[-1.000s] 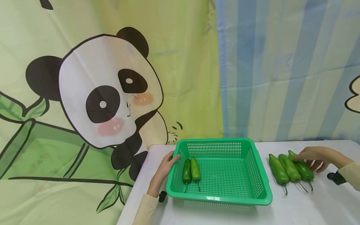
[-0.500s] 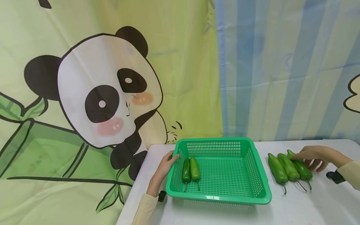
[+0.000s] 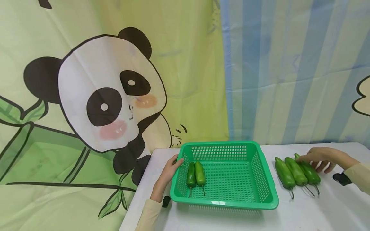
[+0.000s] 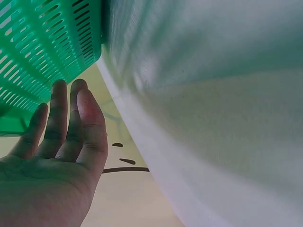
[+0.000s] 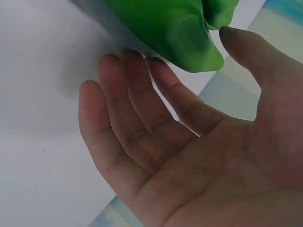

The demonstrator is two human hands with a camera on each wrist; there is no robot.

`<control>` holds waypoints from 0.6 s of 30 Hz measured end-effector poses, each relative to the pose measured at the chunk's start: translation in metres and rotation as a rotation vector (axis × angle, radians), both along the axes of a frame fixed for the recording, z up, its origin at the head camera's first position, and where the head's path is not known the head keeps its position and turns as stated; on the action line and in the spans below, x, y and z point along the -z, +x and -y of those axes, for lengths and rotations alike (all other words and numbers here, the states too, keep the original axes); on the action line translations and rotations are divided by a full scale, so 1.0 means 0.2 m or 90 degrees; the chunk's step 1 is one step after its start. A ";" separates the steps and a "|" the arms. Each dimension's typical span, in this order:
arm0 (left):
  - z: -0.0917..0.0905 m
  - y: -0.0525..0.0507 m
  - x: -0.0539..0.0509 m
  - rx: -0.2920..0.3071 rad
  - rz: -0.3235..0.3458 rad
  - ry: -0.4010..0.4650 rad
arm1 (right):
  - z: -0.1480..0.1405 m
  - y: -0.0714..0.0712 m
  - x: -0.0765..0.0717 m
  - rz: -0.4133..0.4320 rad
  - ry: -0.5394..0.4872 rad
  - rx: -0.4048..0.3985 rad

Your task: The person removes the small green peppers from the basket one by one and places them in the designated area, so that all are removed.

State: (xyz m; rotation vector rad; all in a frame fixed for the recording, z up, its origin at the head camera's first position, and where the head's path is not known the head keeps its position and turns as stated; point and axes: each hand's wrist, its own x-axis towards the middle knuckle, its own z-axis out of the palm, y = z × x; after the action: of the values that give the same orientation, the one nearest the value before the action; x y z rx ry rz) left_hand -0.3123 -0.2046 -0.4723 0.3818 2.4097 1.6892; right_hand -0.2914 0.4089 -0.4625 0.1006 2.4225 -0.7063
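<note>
A green plastic basket (image 3: 225, 204) with slotted walls sits on the white table. Inside, along its left side, two green peppers (image 3: 191, 175) lie next to each other. My left hand (image 3: 167, 173) holds the basket's left rim, thumb over the edge; in the left wrist view its fingers (image 4: 57, 118) lie along the outer wall. Right of the basket, three larger green peppers lie in a row, stems toward me. My right hand (image 3: 321, 158) is over the tip of the rightmost pepper (image 3: 310, 173). Thumb and index finger flank that pepper (image 5: 184, 47), with the other fingers loose below.
Behind the white table (image 3: 341, 211) hangs a curtain (image 3: 196, 80) printed with a panda and stripes. The left pepper (image 3: 284, 175) and middle pepper (image 3: 297, 173) of the row lie close against the rightmost one.
My right hand has risen a little at the knuckles and shifted slightly over the rightmost pepper. The left hand, basket and peppers stay as they were; the head view has drifted slightly.
</note>
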 end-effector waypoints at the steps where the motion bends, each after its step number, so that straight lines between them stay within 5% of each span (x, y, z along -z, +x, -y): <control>1: 0.00 0.00 0.00 -0.002 -0.002 -0.004 | 0.00 0.00 0.00 -0.001 0.002 -0.002; 5: 0.00 -0.01 0.02 -0.010 -0.007 -0.022 | -0.01 -0.01 -0.02 -0.002 0.006 -0.007; 12: 0.02 -0.09 0.14 -0.033 -0.020 -0.023 | -0.03 -0.04 -0.09 0.005 -0.003 0.005; 18: 0.02 -0.09 0.17 -0.046 -0.023 -0.020 | -0.03 -0.06 -0.21 -0.003 -0.004 -0.011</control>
State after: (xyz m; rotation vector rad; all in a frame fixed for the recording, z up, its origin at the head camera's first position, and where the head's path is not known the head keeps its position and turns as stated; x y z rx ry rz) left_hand -0.3312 -0.2088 -0.5060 0.3270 2.5016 1.6863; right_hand -0.3029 0.4141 -0.4214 0.0756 2.4231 -0.7069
